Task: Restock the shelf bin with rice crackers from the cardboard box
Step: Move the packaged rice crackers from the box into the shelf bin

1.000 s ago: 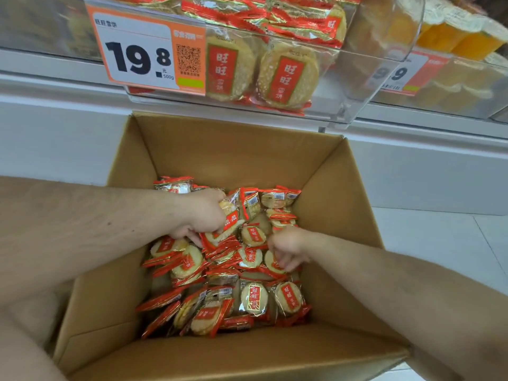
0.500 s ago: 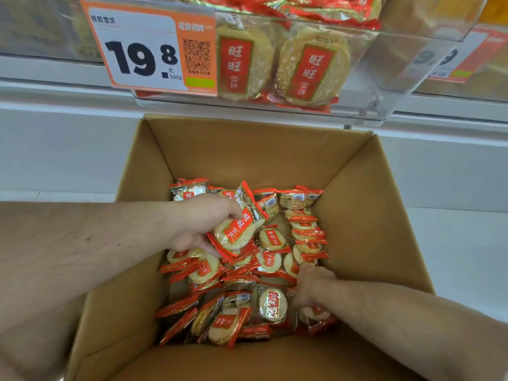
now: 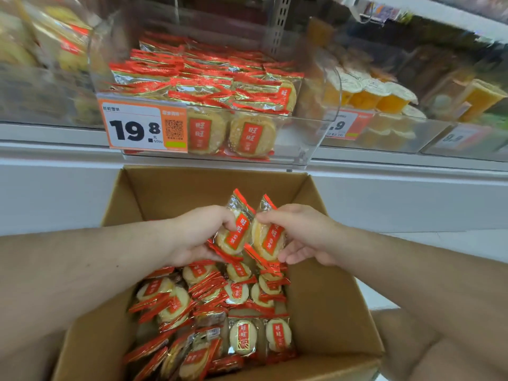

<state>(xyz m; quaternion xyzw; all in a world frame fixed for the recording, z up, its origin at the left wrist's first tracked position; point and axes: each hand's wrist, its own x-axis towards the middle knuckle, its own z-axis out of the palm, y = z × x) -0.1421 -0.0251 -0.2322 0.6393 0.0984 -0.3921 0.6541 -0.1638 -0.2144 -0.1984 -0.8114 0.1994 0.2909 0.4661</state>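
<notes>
My left hand [image 3: 198, 235] grips one rice cracker pack [image 3: 233, 232], my right hand [image 3: 305, 235] pinches another [image 3: 268, 237], both raised above the cardboard box [image 3: 324, 306]; the clear shelf bin [image 3: 310, 133] sits ahead, above white shelving.

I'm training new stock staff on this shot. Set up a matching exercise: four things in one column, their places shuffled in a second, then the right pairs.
Things:
1. left hand
2. price tag
3. cardboard box
4. orange cups

Places:
A. on the front of the clear shelf bin
B. below the shelf, packets piled inside
C. in the neighbouring bin to the right
D. above the box, gripping a rice cracker packet

Pairs: 1-D, 2-A, 3-B, 4-C
</notes>
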